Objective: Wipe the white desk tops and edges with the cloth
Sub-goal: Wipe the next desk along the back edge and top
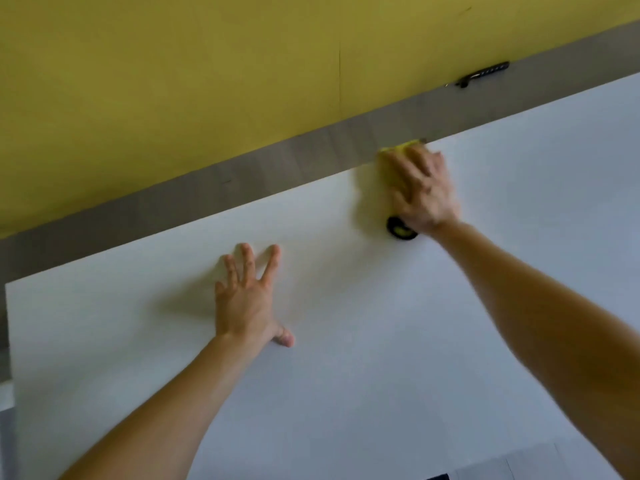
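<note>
A white desk top [346, 375] fills most of the view. My right hand [420, 188] presses a yellow cloth [389, 168] flat against the desk's far edge, fingers spread over it; the cloth is blurred and mostly hidden under the hand. A black and yellow band [401, 231] shows at that wrist. My left hand [247, 296] rests flat on the desk nearer to me, fingers spread and straight, holding nothing.
A grey strip [214, 192] runs along the far side of the desk below a yellow wall panel [207, 81]. A black clip-like object [483, 75] lies on the strip at the upper right. The desk's left edge [8, 327] meets grey floor.
</note>
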Tool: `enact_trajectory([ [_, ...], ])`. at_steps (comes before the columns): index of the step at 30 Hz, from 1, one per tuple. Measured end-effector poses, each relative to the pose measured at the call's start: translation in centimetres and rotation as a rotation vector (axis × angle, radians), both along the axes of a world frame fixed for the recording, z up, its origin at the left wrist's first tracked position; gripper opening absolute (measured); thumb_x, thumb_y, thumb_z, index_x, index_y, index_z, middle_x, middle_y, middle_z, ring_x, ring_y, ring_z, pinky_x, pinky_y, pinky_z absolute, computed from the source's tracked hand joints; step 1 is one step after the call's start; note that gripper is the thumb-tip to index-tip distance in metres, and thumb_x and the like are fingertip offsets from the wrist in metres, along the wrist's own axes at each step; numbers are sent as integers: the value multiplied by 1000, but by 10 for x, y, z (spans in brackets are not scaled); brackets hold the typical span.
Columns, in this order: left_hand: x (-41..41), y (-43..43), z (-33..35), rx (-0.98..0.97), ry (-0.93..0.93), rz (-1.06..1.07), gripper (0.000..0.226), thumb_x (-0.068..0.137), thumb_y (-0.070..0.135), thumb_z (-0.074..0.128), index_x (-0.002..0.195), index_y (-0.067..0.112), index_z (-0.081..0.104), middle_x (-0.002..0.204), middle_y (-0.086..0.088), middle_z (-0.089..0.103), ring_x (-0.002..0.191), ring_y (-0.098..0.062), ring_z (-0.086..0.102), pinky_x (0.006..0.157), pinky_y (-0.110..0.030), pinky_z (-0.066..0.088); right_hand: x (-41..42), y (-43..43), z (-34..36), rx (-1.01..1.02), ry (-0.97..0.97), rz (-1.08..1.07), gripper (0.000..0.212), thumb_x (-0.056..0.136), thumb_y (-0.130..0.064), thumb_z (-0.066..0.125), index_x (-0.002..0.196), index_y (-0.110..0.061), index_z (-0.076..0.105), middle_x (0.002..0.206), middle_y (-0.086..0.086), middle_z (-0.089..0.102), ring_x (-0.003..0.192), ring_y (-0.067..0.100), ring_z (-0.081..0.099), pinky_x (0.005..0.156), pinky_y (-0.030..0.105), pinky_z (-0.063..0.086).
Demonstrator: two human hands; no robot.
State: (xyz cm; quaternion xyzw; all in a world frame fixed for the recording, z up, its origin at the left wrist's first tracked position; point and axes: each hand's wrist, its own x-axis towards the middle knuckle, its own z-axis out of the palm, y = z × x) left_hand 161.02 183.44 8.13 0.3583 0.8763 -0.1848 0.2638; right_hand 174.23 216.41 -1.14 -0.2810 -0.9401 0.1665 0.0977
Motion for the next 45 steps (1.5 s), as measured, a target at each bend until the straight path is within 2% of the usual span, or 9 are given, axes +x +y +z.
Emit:
enact_trajectory([
  [6, -2, -1, -3, 6, 12, 6, 180, 40, 78, 97, 165, 39, -25, 178, -17, -16, 165, -50, 2, 122, -57, 41, -7, -48, 14, -115, -59, -493, 83, 88, -50, 54, 168, -34, 34, 167, 17, 37, 161, 41, 23, 134, 60, 10],
  [10, 0, 1, -1, -10, 15, 18, 177, 40, 79, 98, 169, 38, -16, 179, -14, -20, 166, -46, -2, 125, -57, 38, -42, -209, 20, -127, -40, 47, 75, 97, -48, 54, 168, -30, 38, 165, 10, 43, 163, 42, 23, 132, 62, 11],
  [14, 0, -2, 0, 6, 5, 24, 176, 39, 81, 97, 169, 39, -15, 180, -13, -18, 166, -45, -3, 125, -57, 38, -9, -150, 14, -32, -68, 393, 75, 98, -48, 55, 169, -36, 34, 169, 6, 41, 163, 33, 27, 135, 58, 7],
  [19, -1, -2, -1, 24, 13, 16, 180, 36, 82, 96, 167, 42, -21, 180, -15, -14, 166, -46, 0, 125, -57, 38, 57, -3, 12, -56, -56, -318, 78, 91, -48, 51, 167, -35, 39, 164, 15, 43, 158, 39, 31, 133, 63, 11],
  [23, -1, 0, 0, 30, 1, 24, 180, 35, 78, 99, 168, 43, -17, 180, -14, -12, 166, -46, 1, 122, -58, 38, 24, -86, 14, -70, -71, -636, 83, 90, -45, 49, 169, -28, 33, 166, 20, 38, 159, 44, 27, 135, 58, 8],
  [27, 0, 0, -2, 32, 14, 45, 181, 33, 77, 100, 168, 45, -17, 180, -11, -13, 166, -44, 2, 123, -59, 39, 25, -245, 18, -112, -14, -84, 89, 83, -35, 68, 167, -24, 41, 163, 20, 43, 158, 48, 27, 132, 63, 11],
  [31, 1, 1, -2, 18, 10, 49, 183, 32, 77, 100, 167, 44, -19, 180, -11, -15, 167, -44, -1, 123, -60, 38, 80, -198, 16, 1, -106, 622, 88, 85, -46, 69, 167, -29, 42, 169, 11, 42, 162, 37, 28, 134, 59, 7],
  [40, 10, -26, -4, 190, -14, 54, 152, 48, 73, 99, 170, 37, 17, 181, -7, 5, 167, -30, 8, 126, -55, 33, 104, -80, 8, -80, -27, -363, 76, 93, -60, 62, 161, -31, 45, 153, 17, 46, 153, 43, 35, 133, 63, 6],
  [45, 50, -70, -5, 386, -3, 32, 103, 71, 50, 96, 158, 21, 49, 170, -11, 33, 155, -37, 38, 116, -54, 47, 81, -278, 12, -129, 86, 250, 60, 99, -44, 63, 153, -18, 60, 151, 20, 54, 155, 46, 36, 129, 65, 16],
])
